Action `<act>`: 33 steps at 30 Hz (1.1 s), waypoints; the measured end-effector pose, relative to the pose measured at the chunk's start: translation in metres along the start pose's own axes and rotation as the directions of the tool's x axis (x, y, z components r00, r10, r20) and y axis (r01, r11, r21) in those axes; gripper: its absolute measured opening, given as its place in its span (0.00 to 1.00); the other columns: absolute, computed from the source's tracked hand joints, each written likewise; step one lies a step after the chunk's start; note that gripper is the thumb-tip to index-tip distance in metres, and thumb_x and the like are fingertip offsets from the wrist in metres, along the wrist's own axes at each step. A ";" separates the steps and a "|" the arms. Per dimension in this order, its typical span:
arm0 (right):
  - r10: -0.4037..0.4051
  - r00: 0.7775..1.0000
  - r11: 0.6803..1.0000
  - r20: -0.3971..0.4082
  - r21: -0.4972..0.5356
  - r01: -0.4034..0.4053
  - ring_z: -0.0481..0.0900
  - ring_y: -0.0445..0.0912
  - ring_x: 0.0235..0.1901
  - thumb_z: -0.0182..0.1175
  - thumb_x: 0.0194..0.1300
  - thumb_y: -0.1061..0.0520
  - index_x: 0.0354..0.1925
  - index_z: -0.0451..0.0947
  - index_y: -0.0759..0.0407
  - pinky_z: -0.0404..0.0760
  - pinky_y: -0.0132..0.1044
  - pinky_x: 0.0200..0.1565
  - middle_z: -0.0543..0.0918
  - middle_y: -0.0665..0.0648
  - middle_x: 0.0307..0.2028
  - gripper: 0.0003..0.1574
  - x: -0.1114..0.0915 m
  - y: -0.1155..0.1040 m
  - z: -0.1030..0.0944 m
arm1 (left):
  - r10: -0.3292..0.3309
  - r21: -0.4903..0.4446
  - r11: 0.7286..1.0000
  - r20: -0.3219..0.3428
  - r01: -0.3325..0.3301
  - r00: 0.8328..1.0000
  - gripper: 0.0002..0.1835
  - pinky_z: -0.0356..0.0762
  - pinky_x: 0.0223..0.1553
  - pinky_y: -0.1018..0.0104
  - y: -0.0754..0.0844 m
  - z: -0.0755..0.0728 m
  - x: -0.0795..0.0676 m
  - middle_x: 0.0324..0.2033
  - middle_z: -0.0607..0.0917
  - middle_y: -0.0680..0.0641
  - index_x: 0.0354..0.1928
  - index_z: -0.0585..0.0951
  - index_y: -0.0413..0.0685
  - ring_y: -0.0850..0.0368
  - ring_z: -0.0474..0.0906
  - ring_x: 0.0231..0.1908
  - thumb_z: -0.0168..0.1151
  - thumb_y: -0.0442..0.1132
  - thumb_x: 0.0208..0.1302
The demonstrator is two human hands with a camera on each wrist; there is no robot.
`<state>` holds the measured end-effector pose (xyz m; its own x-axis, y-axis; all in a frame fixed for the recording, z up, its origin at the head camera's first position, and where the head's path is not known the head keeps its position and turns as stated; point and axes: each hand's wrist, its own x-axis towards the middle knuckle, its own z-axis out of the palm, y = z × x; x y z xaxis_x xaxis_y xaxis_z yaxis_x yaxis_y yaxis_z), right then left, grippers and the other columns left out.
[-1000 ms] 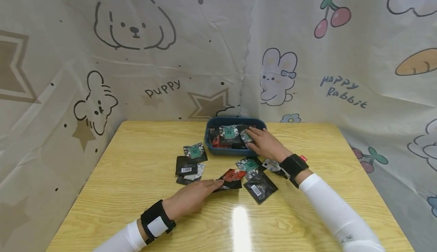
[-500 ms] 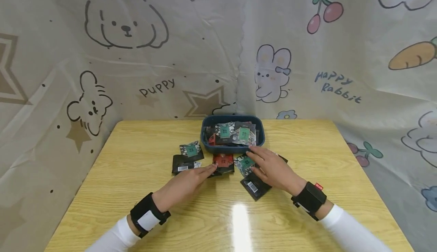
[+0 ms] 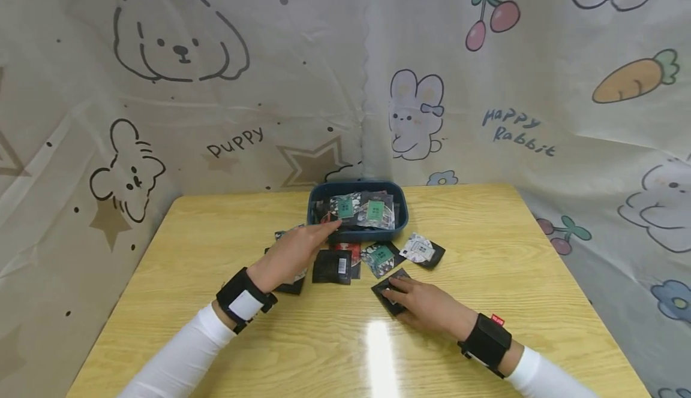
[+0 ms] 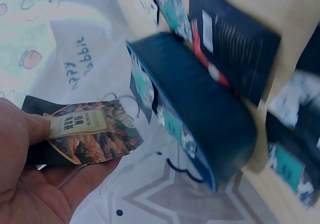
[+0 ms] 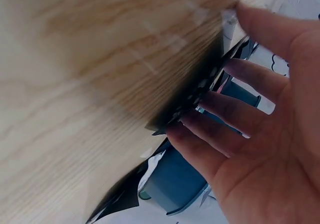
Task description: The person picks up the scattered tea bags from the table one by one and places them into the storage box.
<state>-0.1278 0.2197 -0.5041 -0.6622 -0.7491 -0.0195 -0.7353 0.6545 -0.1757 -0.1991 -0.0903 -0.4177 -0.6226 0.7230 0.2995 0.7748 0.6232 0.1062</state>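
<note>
My left hand [image 3: 288, 257] is raised over the left sachets, its fingertips near the front of the basket. In the left wrist view it pinches a tea sachet [image 4: 90, 129] with a brown picture front between thumb and fingers; the head view hides that sachet. Several flat sachets lie inside the dark blue basket [image 3: 358, 236]. With fingers extended, my right hand [image 3: 426, 305] touches a black sachet [image 3: 379, 290] lying barcode side up on the table. The thumb stands apart from the fingers in the right wrist view.
Before the basket, a black barcoded sachet [image 3: 330, 266] overlaps a red one [image 3: 348, 247]. A green-labelled sachet [image 3: 379, 255] and a white-labelled sachet [image 3: 420, 248] lie to the right. More sachets are partly hidden under the left arm. A printed curtain [image 3: 302, 44] hangs behind the table.
My left hand has lifted from the sachets toward the basket, holding one. My right hand has left a sachet in the basket and come down to the black one nearest me.
</note>
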 end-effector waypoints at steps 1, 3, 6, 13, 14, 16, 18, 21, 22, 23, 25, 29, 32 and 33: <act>-0.007 1.000 1.000 -0.016 -0.017 0.007 0.65 0.56 0.58 0.59 0.63 0.49 0.63 0.66 0.52 0.74 0.49 0.52 0.66 0.64 0.62 0.31 0.000 -0.001 0.001 | -0.003 0.001 1.000 -0.016 0.003 1.000 0.35 0.78 0.30 0.68 -0.003 0.000 0.005 0.46 0.80 0.44 0.67 0.62 0.47 0.59 0.77 0.31 0.60 0.25 0.56; -0.014 0.999 0.999 -0.047 -0.033 0.013 0.69 0.53 0.56 0.58 0.63 0.55 0.61 0.68 0.53 0.76 0.47 0.50 0.71 0.62 0.59 0.28 0.002 -0.001 0.002 | -0.008 0.008 1.000 -0.040 0.009 0.999 0.35 0.79 0.39 0.64 -0.009 0.002 0.014 0.52 0.77 0.43 0.66 0.63 0.47 0.55 0.77 0.41 0.60 0.26 0.56; -0.020 0.995 0.999 -0.097 -0.038 0.016 0.74 0.48 0.50 0.56 0.64 0.61 0.58 0.72 0.52 0.78 0.42 0.46 0.77 0.56 0.52 0.23 0.004 -0.001 0.003 | -0.011 0.020 1.000 -0.060 0.012 0.998 0.32 0.74 0.50 0.58 -0.016 0.006 0.028 0.56 0.74 0.44 0.66 0.63 0.47 0.52 0.72 0.52 0.58 0.27 0.59; -0.038 0.989 0.999 -0.146 0.009 0.039 0.78 0.43 0.42 0.52 0.65 0.65 0.53 0.76 0.53 0.80 0.38 0.41 0.81 0.51 0.46 0.19 0.003 -0.001 0.005 | -0.027 0.041 0.999 -0.082 0.031 0.996 0.31 0.71 0.54 0.55 -0.028 0.021 0.051 0.60 0.70 0.44 0.67 0.61 0.47 0.51 0.66 0.58 0.54 0.28 0.62; -0.035 0.989 0.999 -0.146 0.011 0.037 0.78 0.43 0.42 0.52 0.65 0.65 0.53 0.76 0.52 0.80 0.38 0.40 0.81 0.51 0.46 0.19 0.002 -0.001 0.005 | -0.037 0.041 0.998 -0.082 0.040 0.996 0.32 0.70 0.55 0.55 -0.031 0.024 0.053 0.61 0.69 0.44 0.68 0.60 0.48 0.51 0.65 0.59 0.54 0.28 0.62; -0.027 0.988 1.000 -0.151 0.010 0.029 0.78 0.43 0.42 0.53 0.64 0.66 0.53 0.75 0.52 0.80 0.38 0.40 0.81 0.50 0.46 0.20 -0.001 -0.002 0.004 | -0.061 0.044 0.997 -0.077 0.064 0.995 0.33 0.68 0.56 0.55 -0.035 0.032 0.058 0.62 0.68 0.44 0.69 0.58 0.48 0.51 0.63 0.60 0.54 0.28 0.61; -0.021 0.986 1.000 -0.165 0.004 0.022 0.77 0.43 0.43 0.54 0.63 0.66 0.54 0.75 0.52 0.80 0.38 0.41 0.80 0.50 0.46 0.21 -0.005 -0.003 0.003 | -0.081 0.055 0.995 -0.058 0.084 0.995 0.34 0.65 0.58 0.54 -0.041 0.041 0.063 0.64 0.65 0.44 0.69 0.56 0.48 0.50 0.61 0.61 0.54 0.29 0.62; -0.012 0.979 1.000 -0.203 0.009 0.014 0.77 0.42 0.44 0.56 0.62 0.66 0.55 0.74 0.51 0.80 0.38 0.43 0.80 0.50 0.47 0.23 -0.011 -0.005 0.000 | -0.104 0.085 0.991 0.000 0.104 0.995 0.33 0.61 0.61 0.53 -0.047 0.055 0.066 0.66 0.61 0.44 0.70 0.53 0.47 0.49 0.58 0.63 0.51 0.31 0.64; -0.010 0.976 1.000 -0.217 0.013 0.013 0.76 0.42 0.45 0.57 0.61 0.66 0.55 0.74 0.51 0.79 0.38 0.44 0.80 0.50 0.48 0.24 -0.012 -0.006 -0.002 | -0.111 0.096 0.989 0.024 0.109 0.994 0.33 0.59 0.62 0.52 -0.048 0.060 0.067 0.67 0.60 0.44 0.70 0.52 0.46 0.49 0.56 0.63 0.49 0.32 0.65; -0.007 0.973 1.000 -0.232 0.015 0.011 0.76 0.42 0.46 0.57 0.60 0.67 0.55 0.74 0.51 0.79 0.38 0.45 0.79 0.50 0.48 0.25 -0.014 -0.007 -0.004 | -0.119 0.111 0.987 0.048 0.113 0.992 0.32 0.58 0.62 0.52 -0.050 0.064 0.067 0.67 0.59 0.44 0.71 0.51 0.46 0.48 0.55 0.64 0.48 0.33 0.67; 0.003 0.967 1.000 -0.254 0.025 0.003 0.75 0.42 0.47 0.58 0.59 0.67 0.56 0.73 0.51 0.78 0.38 0.45 0.79 0.50 0.50 0.26 -0.016 -0.008 -0.008 | -0.135 0.137 0.983 0.089 0.122 0.987 0.30 0.57 0.62 0.49 -0.052 0.072 0.066 0.68 0.57 0.44 0.71 0.51 0.46 0.48 0.53 0.65 0.44 0.35 0.69; 0.033 0.960 0.999 -0.277 0.034 -0.025 0.75 0.42 0.47 0.59 0.57 0.69 0.56 0.73 0.51 0.79 0.38 0.44 0.78 0.50 0.50 0.29 -0.021 -0.010 -0.019 | -0.158 0.134 0.981 0.145 0.139 0.977 0.27 0.56 0.62 0.44 -0.057 0.080 0.063 0.68 0.56 0.44 0.71 0.51 0.47 0.46 0.51 0.65 0.39 0.40 0.72; 0.058 0.957 0.998 -0.285 0.024 -0.053 0.75 0.42 0.47 0.59 0.57 0.68 0.57 0.72 0.50 0.79 0.38 0.44 0.78 0.50 0.50 0.29 -0.024 -0.009 -0.028 | -0.189 0.072 0.981 0.188 0.178 0.964 0.26 0.52 0.63 0.43 -0.060 0.082 0.063 0.69 0.53 0.44 0.71 0.52 0.48 0.46 0.47 0.66 0.34 0.48 0.74; 0.065 0.954 0.998 -0.291 0.015 -0.064 0.75 0.42 0.47 0.59 0.58 0.68 0.57 0.72 0.50 0.79 0.38 0.43 0.78 0.51 0.50 0.29 -0.025 -0.009 -0.031 | -0.201 0.057 0.979 0.200 0.194 0.959 0.27 0.50 0.64 0.43 -0.061 0.082 0.064 0.69 0.52 0.45 0.71 0.51 0.49 0.47 0.46 0.67 0.32 0.50 0.75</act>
<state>-0.1097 0.2358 -0.4713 -0.7220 -0.6425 0.2566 -0.6894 0.6994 -0.1885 -0.2949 -0.0579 -0.4830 -0.7750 0.6274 0.0765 0.6320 0.7675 0.1078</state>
